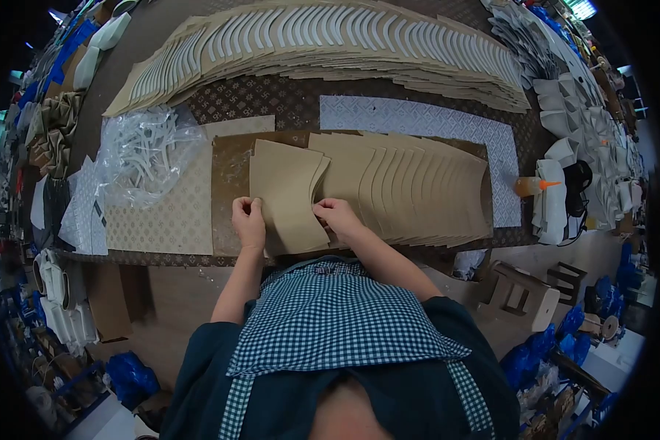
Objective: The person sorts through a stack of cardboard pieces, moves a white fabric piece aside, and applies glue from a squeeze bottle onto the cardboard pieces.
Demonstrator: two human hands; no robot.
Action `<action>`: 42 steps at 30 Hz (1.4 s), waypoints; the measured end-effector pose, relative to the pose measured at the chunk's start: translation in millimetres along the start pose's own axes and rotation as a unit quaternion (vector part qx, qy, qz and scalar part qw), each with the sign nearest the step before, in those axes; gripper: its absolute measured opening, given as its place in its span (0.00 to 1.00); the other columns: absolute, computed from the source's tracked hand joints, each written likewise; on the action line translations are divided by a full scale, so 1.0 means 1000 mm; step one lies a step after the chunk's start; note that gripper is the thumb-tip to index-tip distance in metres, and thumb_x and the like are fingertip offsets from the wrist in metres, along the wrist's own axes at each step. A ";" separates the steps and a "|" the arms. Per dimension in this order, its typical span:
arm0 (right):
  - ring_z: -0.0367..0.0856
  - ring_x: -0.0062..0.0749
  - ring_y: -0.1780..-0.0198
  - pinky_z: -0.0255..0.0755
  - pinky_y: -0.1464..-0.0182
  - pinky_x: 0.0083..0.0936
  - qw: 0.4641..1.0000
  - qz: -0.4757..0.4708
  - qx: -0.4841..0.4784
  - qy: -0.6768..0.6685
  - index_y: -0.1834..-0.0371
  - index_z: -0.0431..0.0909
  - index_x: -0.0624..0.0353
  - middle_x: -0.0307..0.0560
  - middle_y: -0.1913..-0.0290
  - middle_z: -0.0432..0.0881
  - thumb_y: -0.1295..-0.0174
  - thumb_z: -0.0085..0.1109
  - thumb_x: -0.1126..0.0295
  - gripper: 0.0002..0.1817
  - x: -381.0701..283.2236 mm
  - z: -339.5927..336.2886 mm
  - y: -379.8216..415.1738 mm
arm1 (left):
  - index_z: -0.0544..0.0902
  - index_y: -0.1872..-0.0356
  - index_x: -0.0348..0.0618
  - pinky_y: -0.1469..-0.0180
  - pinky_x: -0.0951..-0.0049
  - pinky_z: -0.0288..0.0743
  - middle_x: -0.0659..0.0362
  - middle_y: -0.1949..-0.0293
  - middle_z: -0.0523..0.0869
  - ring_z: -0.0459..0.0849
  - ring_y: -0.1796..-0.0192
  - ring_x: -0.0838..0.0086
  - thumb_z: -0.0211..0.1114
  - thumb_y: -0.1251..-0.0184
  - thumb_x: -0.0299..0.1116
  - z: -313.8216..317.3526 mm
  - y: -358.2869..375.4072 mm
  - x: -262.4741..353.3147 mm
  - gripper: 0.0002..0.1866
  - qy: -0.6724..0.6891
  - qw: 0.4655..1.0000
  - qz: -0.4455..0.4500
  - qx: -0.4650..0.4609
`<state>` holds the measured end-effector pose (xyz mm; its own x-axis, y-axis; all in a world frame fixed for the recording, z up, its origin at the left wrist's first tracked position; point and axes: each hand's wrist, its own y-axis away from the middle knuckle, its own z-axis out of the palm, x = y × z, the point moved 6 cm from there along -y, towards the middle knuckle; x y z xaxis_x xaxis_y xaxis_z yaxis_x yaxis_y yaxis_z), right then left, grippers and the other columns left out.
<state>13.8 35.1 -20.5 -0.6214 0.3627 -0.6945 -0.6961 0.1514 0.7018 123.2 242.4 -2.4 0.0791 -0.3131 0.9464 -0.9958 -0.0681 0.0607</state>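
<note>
My left hand (249, 221) pinches the left edge of a tan cut panel (282, 183), thumb and forefinger together. At the panel's right edge, the fingers of my right hand (337, 215) are closed on it near the middle. More panel edges show just behind its right side. To the right, a fanned row of matching tan panels (425, 187) overlaps across a brown board (229, 176). The board lies on the table directly in front of my body.
Across the back runs a long fanned stack of tan pieces with white curved strips (330, 33). A clear plastic bag (150, 150) of white strips lies left. An orange-tipped bottle (528, 185) and several grey-white parts (568, 121) sit right. A stool (521, 297) stands below the table.
</note>
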 end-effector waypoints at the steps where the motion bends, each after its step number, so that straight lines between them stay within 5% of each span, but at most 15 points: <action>1: 0.77 0.21 0.71 0.72 0.69 0.21 0.999 0.012 -0.010 -0.031 0.63 0.81 0.58 0.38 0.69 0.81 0.36 0.59 0.64 0.09 0.001 0.001 0.001 | 0.75 0.67 0.39 0.64 0.77 0.71 0.64 0.72 0.76 0.72 0.69 0.81 0.66 0.36 0.30 0.000 -0.001 -0.002 0.08 0.010 1.000 -0.007 -0.003; 9: 0.78 0.23 0.72 0.72 0.69 0.25 0.994 0.022 0.010 -0.110 0.66 0.80 0.58 0.38 0.72 0.81 0.36 0.57 0.63 0.10 0.010 -0.019 0.004 | 0.75 0.65 0.39 0.65 0.81 0.70 0.65 0.71 0.77 0.72 0.70 0.84 0.65 0.35 0.29 0.009 -0.007 -0.021 0.07 0.094 0.992 -0.076 -0.047; 15: 0.82 0.37 0.70 0.74 0.64 0.32 0.937 -0.214 0.184 0.208 0.67 0.81 0.66 0.52 0.74 0.82 0.42 0.59 0.64 0.13 -0.034 -0.053 0.018 | 0.78 0.61 0.38 0.65 0.82 0.71 0.66 0.70 0.80 0.75 0.69 0.84 0.65 0.36 0.28 0.038 0.004 -0.005 0.07 0.161 0.958 -0.183 -0.153; 21: 0.83 0.50 0.66 0.75 0.63 0.37 0.900 -0.231 0.235 0.285 0.68 0.82 0.63 0.56 0.71 0.83 0.42 0.58 0.63 0.13 -0.037 -0.068 0.023 | 0.79 0.61 0.37 0.65 0.82 0.71 0.66 0.70 0.80 0.76 0.68 0.84 0.65 0.37 0.28 0.056 0.004 0.004 0.07 0.107 0.967 -0.137 -0.186; 30: 0.82 0.47 0.63 0.74 0.60 0.41 0.827 -0.212 0.267 0.448 0.72 0.80 0.57 0.49 0.66 0.83 0.44 0.61 0.60 0.11 -0.032 -0.063 0.018 | 0.79 0.59 0.36 0.62 0.81 0.73 0.64 0.68 0.82 0.77 0.66 0.83 0.64 0.37 0.29 0.059 0.002 0.008 0.09 0.063 0.978 -0.093 -0.178; 33: 0.82 0.48 0.63 0.74 0.62 0.43 0.826 -0.233 0.270 0.436 0.73 0.77 0.56 0.49 0.67 0.82 0.43 0.59 0.61 0.10 -0.034 -0.061 0.021 | 0.80 0.61 0.36 0.61 0.80 0.73 0.63 0.68 0.82 0.78 0.66 0.82 0.66 0.39 0.28 0.054 -0.007 0.000 0.08 -0.046 0.989 -0.002 -0.139; 42: 0.81 0.47 0.63 0.73 0.63 0.44 0.833 -0.236 0.270 0.422 0.72 0.75 0.54 0.47 0.67 0.81 0.44 0.60 0.61 0.10 -0.032 -0.063 0.022 | 0.80 0.65 0.38 0.63 0.81 0.74 0.65 0.70 0.82 0.78 0.68 0.84 0.68 0.42 0.26 0.048 -0.011 -0.002 0.07 -0.014 0.987 -0.079 -0.140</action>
<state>-4.1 -31.7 7.2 -0.5142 -0.5952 -0.6176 -0.8128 0.5679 0.1294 136.5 197.9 -20.4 0.2311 -0.3467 0.9091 -0.9443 0.1451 0.2953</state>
